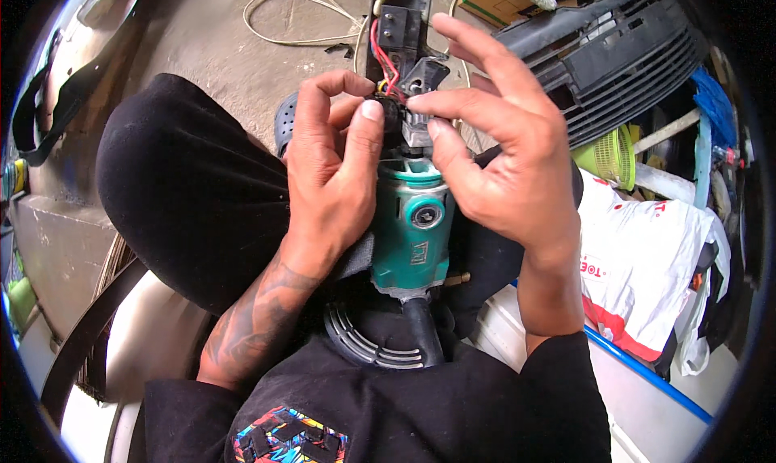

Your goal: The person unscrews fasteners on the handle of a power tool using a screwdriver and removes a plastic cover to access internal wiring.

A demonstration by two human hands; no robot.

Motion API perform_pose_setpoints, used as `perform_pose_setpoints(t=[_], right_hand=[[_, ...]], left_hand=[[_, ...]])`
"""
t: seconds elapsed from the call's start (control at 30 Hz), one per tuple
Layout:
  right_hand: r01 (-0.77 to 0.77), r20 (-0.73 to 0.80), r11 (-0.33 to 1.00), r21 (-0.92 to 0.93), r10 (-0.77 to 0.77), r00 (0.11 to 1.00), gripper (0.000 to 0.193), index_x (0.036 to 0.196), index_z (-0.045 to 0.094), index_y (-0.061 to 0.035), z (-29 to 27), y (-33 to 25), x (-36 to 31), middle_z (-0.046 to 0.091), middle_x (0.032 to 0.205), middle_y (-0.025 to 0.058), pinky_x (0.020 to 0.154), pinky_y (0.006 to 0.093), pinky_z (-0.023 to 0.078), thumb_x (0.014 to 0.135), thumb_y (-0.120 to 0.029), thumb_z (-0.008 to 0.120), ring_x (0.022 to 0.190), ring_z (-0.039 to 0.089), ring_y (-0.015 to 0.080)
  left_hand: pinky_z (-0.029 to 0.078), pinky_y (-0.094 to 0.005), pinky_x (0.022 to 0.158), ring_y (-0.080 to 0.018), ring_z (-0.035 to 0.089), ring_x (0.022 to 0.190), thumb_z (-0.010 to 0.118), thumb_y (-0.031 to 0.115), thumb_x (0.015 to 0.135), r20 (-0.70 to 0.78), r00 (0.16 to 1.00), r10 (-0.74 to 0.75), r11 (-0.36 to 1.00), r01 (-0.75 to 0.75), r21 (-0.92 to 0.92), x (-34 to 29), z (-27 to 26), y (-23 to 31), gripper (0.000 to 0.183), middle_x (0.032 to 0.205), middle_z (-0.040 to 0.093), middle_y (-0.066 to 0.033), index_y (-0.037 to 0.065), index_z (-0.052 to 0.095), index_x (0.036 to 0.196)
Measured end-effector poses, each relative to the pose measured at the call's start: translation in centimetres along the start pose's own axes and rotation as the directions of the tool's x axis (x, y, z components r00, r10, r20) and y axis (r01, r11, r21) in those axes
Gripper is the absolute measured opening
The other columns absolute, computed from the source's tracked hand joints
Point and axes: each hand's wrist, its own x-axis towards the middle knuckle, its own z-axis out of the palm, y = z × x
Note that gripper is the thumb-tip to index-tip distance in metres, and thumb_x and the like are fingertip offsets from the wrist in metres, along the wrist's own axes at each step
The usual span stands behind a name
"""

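A green angle grinder (410, 245) rests upright between my legs, its disc guard (368, 338) and black side handle (422, 329) toward my body. The rear end is opened up, with red wires (381, 54) and a black inner housing (402, 28) exposed. My left hand (333, 160) is closed, thumb and fingers pinching a small black part (390, 115) where the wires run in. From the other side my right hand (513, 139) brings thumb and forefinger to a grey block (418, 127); its other fingers are raised. What its fingertips grip is too small to tell.
A pale cable (279, 38) loops over the concrete floor ahead. At the right lie a black slatted grille (614, 54), a cardboard box (491, 0), a yellow-green basket (608, 157) and a white plastic bag (647, 257). My black-clad knee (190, 192) stands at the left.
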Motion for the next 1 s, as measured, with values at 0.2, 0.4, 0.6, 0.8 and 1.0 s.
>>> perform_pose_setpoints(t=[0.2, 0.4, 0.6, 0.8, 1.0], right_hand=[[-0.008, -0.028, 0.999, -0.031, 0.007, 1.000, 0.029, 0.101, 0.074, -0.0043, 0.8, -0.7, -0.7, 0.057, 0.140, 0.0184, 0.099, 0.0392, 0.049, 0.075, 0.003, 0.066, 0.122, 0.061, 0.0346], [0.013, 0.000, 0.997, -0.073, -0.013, 1.000, 0.029, 0.102, 0.074, -0.0027, 0.5, -1.1, -0.5, 0.055, 0.141, 0.0194, 0.100, 0.0400, 0.049, 0.074, 0.002, 0.067, 0.122, 0.061, 0.0360], [0.066, -0.034, 0.998, -0.021, -0.067, 0.997, 0.030, 0.102, 0.074, -0.0032, 0.8, 0.1, -1.0, 0.059, 0.137, 0.0202, 0.099, 0.0410, 0.049, 0.073, 0.000, 0.069, 0.119, 0.062, 0.0362], [0.076, -0.067, 0.997, -0.021, -0.077, 0.995, 0.032, 0.104, 0.074, -0.0038, 1.2, 0.1, -0.9, 0.060, 0.134, 0.0194, 0.097, 0.0407, 0.050, 0.073, -0.002, 0.070, 0.117, 0.062, 0.0357], [0.037, -0.061, 0.996, 0.076, -0.032, 0.998, 0.030, 0.106, 0.074, -0.0037, 1.4, 0.8, -1.3, 0.060, 0.134, 0.0195, 0.089, 0.0353, 0.054, 0.077, -0.002, 0.066, 0.114, 0.064, 0.0300]], left_hand=[[0.043, -0.0201, 0.069, -0.0054, 0.055, 0.080, 0.052, 0.011, 0.105, 0.045, 0.995, -0.089, 0.995, 0.091, -0.045, 0.2, -0.1, 1.3, 0.019, 0.092, 0.065, -0.0054, 0.005, 0.046, 0.122], [0.040, -0.0200, 0.063, -0.0052, 0.052, 0.075, 0.055, 0.011, 0.104, -0.018, 1.000, -0.016, 1.000, 0.015, -0.027, 1.0, 0.6, 0.9, 0.020, 0.093, 0.066, -0.0076, 0.005, 0.042, 0.118], [0.041, -0.0201, 0.064, -0.0054, 0.054, 0.077, 0.053, 0.010, 0.105, -0.001, 1.000, -0.022, 0.999, 0.022, -0.039, 0.9, 0.5, 0.9, 0.019, 0.098, 0.067, -0.0093, 0.006, 0.042, 0.119], [0.042, -0.0187, 0.067, -0.0043, 0.052, 0.077, 0.053, 0.014, 0.105, -0.019, 0.997, -0.075, 0.994, 0.073, -0.087, 0.8, 0.1, 1.3, 0.021, 0.093, 0.065, -0.0050, 0.006, 0.042, 0.120], [0.046, -0.0225, 0.080, -0.0076, 0.055, 0.086, 0.045, 0.005, 0.096, -0.007, 0.974, -0.227, 0.964, 0.224, -0.144, 0.5, -0.8, 2.0, 0.027, 0.102, 0.058, -0.0057, 0.004, 0.042, 0.123]])
